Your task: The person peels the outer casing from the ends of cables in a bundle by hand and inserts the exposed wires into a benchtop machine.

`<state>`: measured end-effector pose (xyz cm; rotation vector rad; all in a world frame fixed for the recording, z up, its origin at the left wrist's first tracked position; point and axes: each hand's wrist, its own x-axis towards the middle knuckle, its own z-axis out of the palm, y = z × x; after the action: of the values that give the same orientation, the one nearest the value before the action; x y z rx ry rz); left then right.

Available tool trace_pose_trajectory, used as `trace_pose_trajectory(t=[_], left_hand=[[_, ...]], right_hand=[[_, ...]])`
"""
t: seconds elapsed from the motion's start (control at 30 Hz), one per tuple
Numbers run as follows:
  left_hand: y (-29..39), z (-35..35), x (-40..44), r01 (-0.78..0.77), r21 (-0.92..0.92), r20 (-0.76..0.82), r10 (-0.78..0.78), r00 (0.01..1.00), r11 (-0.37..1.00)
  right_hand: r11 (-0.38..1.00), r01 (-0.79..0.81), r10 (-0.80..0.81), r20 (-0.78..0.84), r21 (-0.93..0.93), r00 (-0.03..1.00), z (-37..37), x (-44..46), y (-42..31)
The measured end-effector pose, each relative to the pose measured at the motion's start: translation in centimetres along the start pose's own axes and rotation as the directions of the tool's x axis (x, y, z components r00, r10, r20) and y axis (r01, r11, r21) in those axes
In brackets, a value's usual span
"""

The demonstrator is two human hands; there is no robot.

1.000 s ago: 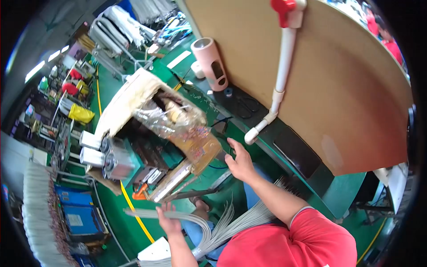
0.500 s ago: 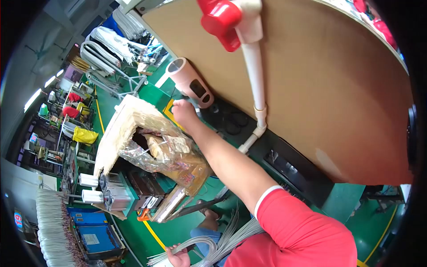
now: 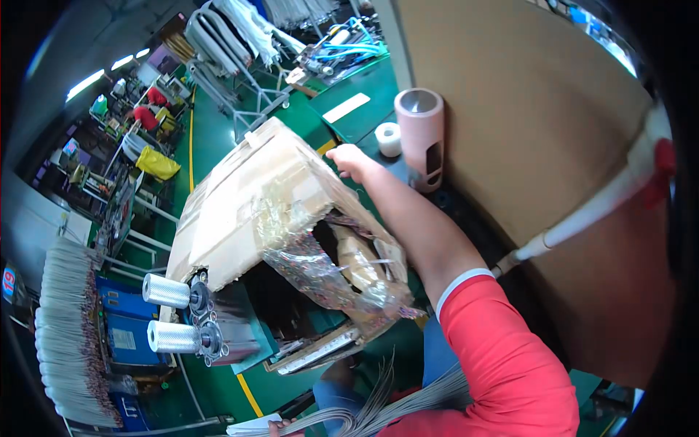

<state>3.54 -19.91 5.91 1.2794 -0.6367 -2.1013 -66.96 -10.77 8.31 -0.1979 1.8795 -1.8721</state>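
My right hand (image 3: 351, 162) reaches out beyond the taped cardboard box (image 3: 247, 197), close to its far right edge; the fingers are curled and what they may hold is hidden. To its right stand a white roll (image 3: 389, 139) and a pink cylinder (image 3: 421, 138). At the bottom edge, my left hand (image 3: 282, 426) is mostly cut off, its fingers against a bundle of thin grey cables (image 3: 364, 419) that lies across my lap. Two knurled metal rollers (image 3: 173, 336) stick out left of the box.
A brown board (image 3: 524, 146) with a white pipe (image 3: 582, 218) rises on the right. At the left a thick row of grey cables (image 3: 69, 335) hangs beside blue bins (image 3: 131, 339). Racks, a yellow bag (image 3: 157, 163) and people in red are farther back.
My right arm has swung forward from near the box's front corner to its far side. The view has turned, and my left hand now sits lower, at the frame's edge.
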Motion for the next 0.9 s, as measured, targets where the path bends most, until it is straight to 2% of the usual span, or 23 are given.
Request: trace_pose_trajectory(t=[0.07, 0.1, 0.2, 0.23, 0.3, 0.33, 0.4, 0.43, 0.5, 0.63, 0.7, 0.73, 0.83, 0.87, 0.9], left_hand=[[0.0, -1.6, 0.5, 0.008, -0.023, 0.007, -0.008, 1.0, 1.0], [0.0, -2.5, 0.8, 0.016, -0.038, 0.026, -0.015, 1.0, 0.999], [-0.1, -2.8, 1.1, 0.034, -0.074, 0.055, -0.03, 0.998, 0.997], [0.0, -2.8, 1.0, 0.042, -0.089, 0.069, -0.036, 0.997, 0.995], [0.1, -3.0, 1.1, 0.045, -0.109, 0.08, -0.036, 0.996, 0.993], [0.0, -3.4, 1.2, 0.049, -0.122, 0.073, -0.04, 0.997, 0.991], [0.1, -4.0, 1.3, 0.059, -0.146, 0.06, -0.05, 0.997, 0.987], [0.1, -4.1, 1.2, 0.056, -0.149, 0.056, -0.048, 0.997, 0.987], [0.0, -4.2, 1.2, 0.043, -0.137, 0.011, -0.042, 0.999, 0.99], [-0.3, -3.3, 0.8, 0.015, -0.103, -0.046, -0.02, 0.999, 0.995], [-0.3, -3.0, 0.7, 0.002, -0.092, -0.065, -0.008, 0.998, 0.996], [-0.3, -3.0, 0.7, 0.011, -0.09, -0.034, -0.014, 0.999, 0.996], [-0.2, -2.9, 0.6, 0.025, -0.082, 0.026, -0.023, 0.999, 0.996], [-0.2, -2.8, 0.6, 0.014, -0.078, 0.012, -0.013, 1.0, 0.997], [-0.4, -2.5, 0.5, 0.004, -0.078, -0.001, -0.004, 1.0, 0.997]], right_hand=[[0.958, -0.112, 0.117, -0.002, 0.264, 0.993, 0.5, 1.6, -0.1], [0.959, -0.117, 0.12, 0.005, 0.258, 0.993, 0.9, 2.0, -0.6], [0.811, -0.022, -0.003, 0.041, 0.585, 0.999, 1.9, 2.4, -3.2], [0.813, -0.025, -0.003, 0.047, 0.582, 0.999, 2.1, 2.7, -3.9], [0.789, 0.07, -0.178, 0.117, 0.611, 0.977, 2.5, 3.6, -5.6], [0.789, 0.067, -0.179, 0.124, 0.61, 0.976, 2.7, 4.0, -6.8], [0.785, 0.11, -0.34, 0.277, 0.61, 0.899, 3.0, 4.1, -9.3], [0.786, 0.106, -0.339, 0.281, 0.609, 0.898, 3.3, 3.2, -10.6], [0.747, 0.173, -0.442, 0.286, 0.642, 0.85, 3.6, 0.8, -13.7], [0.731, 0.197, -0.508, 0.329, 0.653, 0.796, 4.0, -1.3, -17.7], [0.633, 0.063, -0.593, 0.432, 0.771, 0.68, 4.5, -3.0, -19.2], [0.637, 0.062, -0.592, 0.437, 0.768, 0.678, 4.9, -3.9, -19.7], [0.656, 0.0, -0.613, 0.533, 0.755, 0.583, 6.1, -5.8, -20.5], [0.658, -0.001, -0.612, 0.536, 0.753, 0.581, 6.3, -5.8, -20.4], [0.778, 0.139, -0.535, 0.53, 0.612, 0.658, 6.6, -5.3, -20.2]])
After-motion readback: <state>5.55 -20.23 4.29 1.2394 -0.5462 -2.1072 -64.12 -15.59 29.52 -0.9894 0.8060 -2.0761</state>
